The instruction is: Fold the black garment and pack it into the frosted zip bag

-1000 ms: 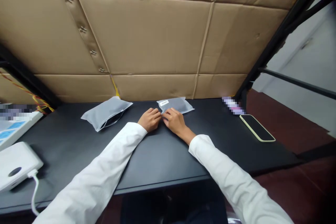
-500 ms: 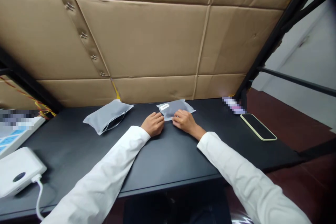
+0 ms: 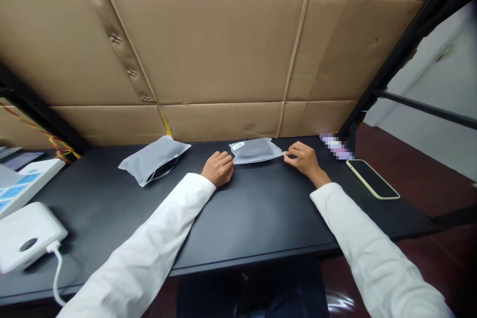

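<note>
A frosted zip bag with a small white label and something dark inside lies near the back of the black table. My left hand is closed on the bag's near left corner. At the opposite end, my right hand pinches the near right corner between thumb and fingers. The bag's near edge runs stretched between both hands. To the left rests a second frosted bag, its mouth gaping toward the right front; no hand touches it.
A phone in a pale case lies on the right, beside a blurred-out item. On the left are a white charger-like box with a cable and a white power strip. A cardboard wall rises behind the black table.
My right hand has slid right along the bag's near edge, from near its middle to the right corner. The left hand stays at the left corner. The view has shifted slightly.
</note>
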### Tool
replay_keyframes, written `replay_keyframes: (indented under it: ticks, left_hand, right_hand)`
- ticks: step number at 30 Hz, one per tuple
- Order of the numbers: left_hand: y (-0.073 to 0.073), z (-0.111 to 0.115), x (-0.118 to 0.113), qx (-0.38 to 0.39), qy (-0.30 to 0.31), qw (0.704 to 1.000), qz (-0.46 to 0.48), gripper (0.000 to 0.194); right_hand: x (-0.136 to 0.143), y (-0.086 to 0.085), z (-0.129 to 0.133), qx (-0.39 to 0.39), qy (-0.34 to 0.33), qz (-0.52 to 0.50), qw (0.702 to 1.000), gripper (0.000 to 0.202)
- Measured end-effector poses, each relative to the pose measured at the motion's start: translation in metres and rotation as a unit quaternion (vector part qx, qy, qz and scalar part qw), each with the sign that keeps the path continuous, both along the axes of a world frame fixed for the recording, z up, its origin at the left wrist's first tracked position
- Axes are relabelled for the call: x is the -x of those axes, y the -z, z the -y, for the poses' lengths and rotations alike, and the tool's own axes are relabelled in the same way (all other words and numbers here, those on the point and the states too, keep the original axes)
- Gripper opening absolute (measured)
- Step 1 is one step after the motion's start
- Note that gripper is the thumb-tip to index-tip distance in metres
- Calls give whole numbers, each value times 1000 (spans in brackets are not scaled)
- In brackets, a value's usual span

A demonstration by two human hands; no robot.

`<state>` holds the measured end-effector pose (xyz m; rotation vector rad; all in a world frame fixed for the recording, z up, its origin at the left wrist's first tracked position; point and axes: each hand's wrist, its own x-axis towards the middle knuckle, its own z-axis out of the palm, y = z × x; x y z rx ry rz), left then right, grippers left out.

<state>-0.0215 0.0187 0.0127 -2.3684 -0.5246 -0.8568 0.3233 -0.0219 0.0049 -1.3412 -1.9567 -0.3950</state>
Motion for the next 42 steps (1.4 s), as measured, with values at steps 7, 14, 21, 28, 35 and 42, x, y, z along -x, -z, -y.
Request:
replay_keyframes:
  ticks: [7,14,21,28,35,42]
  left_hand:
    - [9,-3,8,141,-3,987,78,10]
    - [4,3,5,96,8,995,31,27]
    - [-1,12,-10,54,-49,997,-38,46]
    - [-5,6,-31,100,-60,993,-26,43]
    - [1,-1,-40,60,-10,997,-47,25]
    - [7,11,-33,34,92,995,-15,30]
  right_hand:
    - [23,-2,11,26,-45,-89,995,15]
    - [74,-9,25,5,-127,-100,987,7]
    - [86,-11,28,47,-136,-171,975,4]
    - [85,-8,23,90,-143,-219,961,6]
    - [88,-6,22,87,-123,-249,957,4]
    - [67,5,5,105,-58,-311,943,9]
